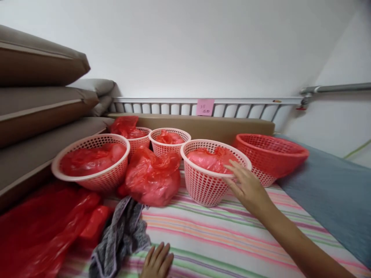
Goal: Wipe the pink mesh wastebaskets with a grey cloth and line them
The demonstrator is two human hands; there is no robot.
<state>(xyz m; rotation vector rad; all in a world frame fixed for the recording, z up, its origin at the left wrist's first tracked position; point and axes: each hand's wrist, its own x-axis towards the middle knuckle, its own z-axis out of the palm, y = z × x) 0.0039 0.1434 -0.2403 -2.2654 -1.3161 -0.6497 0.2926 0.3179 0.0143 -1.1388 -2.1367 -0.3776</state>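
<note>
At the near rim of a pink plastic basket (204,189) is my right hand (243,183), its fingers apart and reaching over the edge. Whether the fingertips touch the rim or the red plastic bag (207,159) inside, I cannot tell. My left hand (157,260) lies at the bottom of the view on the striped cloth (191,227), fingers stretched out and holding nothing. Just left of it sits a crumpled grey towel (117,235). A filled red plastic bag (153,175) stands between the pink basket and another wide pink basket (116,175).
Two smaller pink baskets (169,148) with red bags stand behind. A red basket (272,154) leans at the right. Red plastic bags (43,227) spread at left, below stacked cushions (40,102). A radiator (243,110) with a pink note (205,107) runs along the wall.
</note>
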